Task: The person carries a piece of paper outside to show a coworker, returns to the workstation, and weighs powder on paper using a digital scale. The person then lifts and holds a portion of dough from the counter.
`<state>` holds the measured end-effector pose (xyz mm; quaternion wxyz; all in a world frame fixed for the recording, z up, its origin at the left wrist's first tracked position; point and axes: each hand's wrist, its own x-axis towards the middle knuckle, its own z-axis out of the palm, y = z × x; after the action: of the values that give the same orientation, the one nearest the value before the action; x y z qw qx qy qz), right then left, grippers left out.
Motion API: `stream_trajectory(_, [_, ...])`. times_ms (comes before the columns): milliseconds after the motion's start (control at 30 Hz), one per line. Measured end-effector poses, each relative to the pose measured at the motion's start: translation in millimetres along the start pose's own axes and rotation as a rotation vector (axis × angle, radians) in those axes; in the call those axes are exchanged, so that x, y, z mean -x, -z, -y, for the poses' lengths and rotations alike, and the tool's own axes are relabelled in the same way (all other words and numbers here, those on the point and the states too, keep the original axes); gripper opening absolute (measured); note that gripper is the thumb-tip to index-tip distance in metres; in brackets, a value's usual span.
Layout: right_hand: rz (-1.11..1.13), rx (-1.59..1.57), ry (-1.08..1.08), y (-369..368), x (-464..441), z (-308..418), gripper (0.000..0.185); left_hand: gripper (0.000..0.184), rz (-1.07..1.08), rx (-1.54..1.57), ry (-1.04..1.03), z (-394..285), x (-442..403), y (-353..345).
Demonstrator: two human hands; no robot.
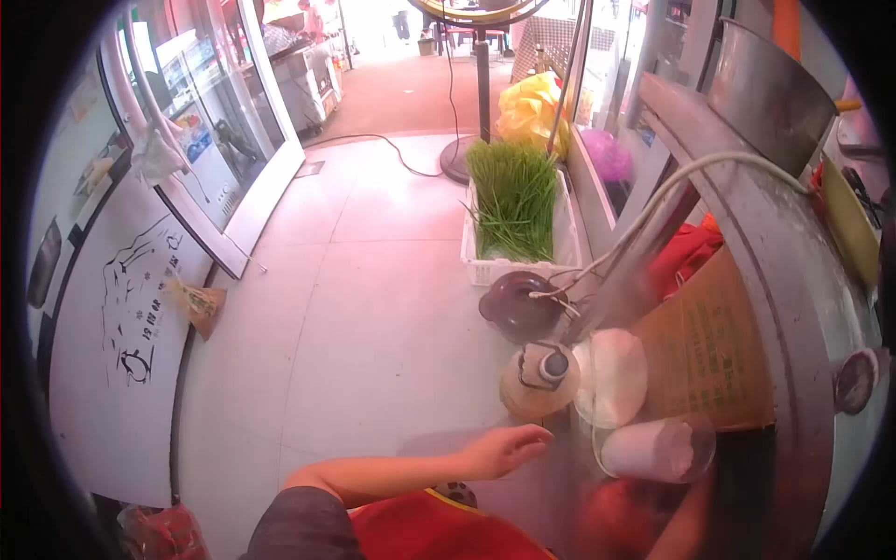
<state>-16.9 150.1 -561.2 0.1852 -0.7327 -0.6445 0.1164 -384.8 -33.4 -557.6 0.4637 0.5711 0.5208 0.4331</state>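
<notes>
My left hand is held out over the floor at the bottom centre, its fingers loosely extended with nothing visible in them. Just beyond it stands a large jug of pale yellowish liquid with a dark cap and handle. Beside the jug is a white rounded bag or container. A clear plastic tub with something white inside lies tilted to the right of my left hand. My right forearm shows faintly at the lower right, near that tub; its hand is blurred and hidden, so its fingers cannot be made out.
A white crate of green leafy stalks stands ahead, near a dark lidded pot. A cardboard box sits under the metal counter, which carries a metal pot. A fan stand and cable occupy the doorway.
</notes>
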Motion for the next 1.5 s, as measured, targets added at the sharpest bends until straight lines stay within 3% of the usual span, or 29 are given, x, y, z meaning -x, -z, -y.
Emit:
stream_trajectory(67, [-0.028,-0.018,-0.005,5.8,10.1,5.8,0.026,0.028,0.074,0.031,0.079,-11.3,-14.0,-5.8])
stream_trajectory(133, [-0.066,-0.044,-0.013,12.9,24.6,13.7,0.026,0.028,0.181,-0.064,-0.049,-57.3,-23.6,-3.8])
stream_trajectory(200, [-0.129,-0.087,-0.010,22.8,41.0,25.0,0.025,0.028,0.341,0.061,-0.072,-60.9,-33.1,-19.2])
stream_trajectory(267, [-0.214,-0.142,-0.003,32.7,63.5,41.2,0.025,0.031,0.471,0.344,-0.044,-102.4,-36.6,-18.7])
stream_trajectory(333, [-0.307,-0.219,-0.003,41.2,89.1,62.4,0.025,0.031,0.522,0.439,-0.026,-136.4,-35.9,-16.8])
stream_trajectory(533, [-0.454,-0.441,-0.142,54.6,185.7,116.2,0.024,0.026,0.488,0.153,0.024,-214.6,6.8,-9.8])
stream_trajectory(633, [-0.174,-0.475,-0.437,6.1,259.4,65.5,0.026,0.029,0.470,0.058,0.135,-249.9,37.2,4.2])
stream_trajectory(700, [0.166,-0.414,-0.213,15.7,299.7,82.8,0.028,0.028,0.448,0.034,0.099,-272.6,54.0,12.9])
stream_trajectory(767, [0.564,-0.578,-0.087,26.7,337.8,88.9,0.032,0.027,0.446,0.029,0.121,-301.0,67.3,20.1])
stream_trajectory(833, [1.054,-0.712,-0.157,102.0,347.4,136.8,0.037,0.027,0.455,0.022,0.172,-332.0,79.0,23.2])
stream_trajectory(900, [1.045,-0.635,0.125,122.0,371.8,132.2,0.024,0.027,0.492,0.002,0.236,-361.8,82.2,23.5])
stream_trajectory(967, [1.012,-0.581,0.298,155.4,391.2,136.9,0.017,0.029,0.423,0.287,0.215,-371.7,87.9,20.1])
stream_trajectory(1000, [0.963,-0.575,0.301,186.2,375.9,152.6,0.017,0.029,0.404,0.226,0.165,-398.3,91.9,23.0])
stream_trajectory(1067, [0.828,-0.571,0.221,259.4,346.6,182.3,0.017,0.028,0.385,0.157,0.091,-436.0,90.6,29.5])
stream_trajectory(1233, [0.369,-0.546,0.076,395.6,306.4,212.3,0.016,0.024,0.454,0.227,0.073,-448.6,68.3,34.9])
stream_trajectory(1300, [0.230,-0.872,-0.352,404.0,317.0,200.0,0.016,0.023,0.497,0.263,0.079,-456.0,58.3,22.7])
stream_trajectory(1333, [0.180,-0.869,-0.409,422.9,313.8,201.9,0.016,0.023,0.531,0.208,0.115,-463.4,50.0,16.8])
stream_trajectory(1400, [-0.135,-1.191,-0.625,425.3,299.4,183.7,0.016,0.024,0.534,0.133,0.197,-484.2,30.0,-1.7])
stream_trajectory(1500, [-0.255,-1.227,-0.662,436.9,279.6,147.2,0.017,0.026,0.538,0.227,0.276,-476.5,11.1,-28.5])
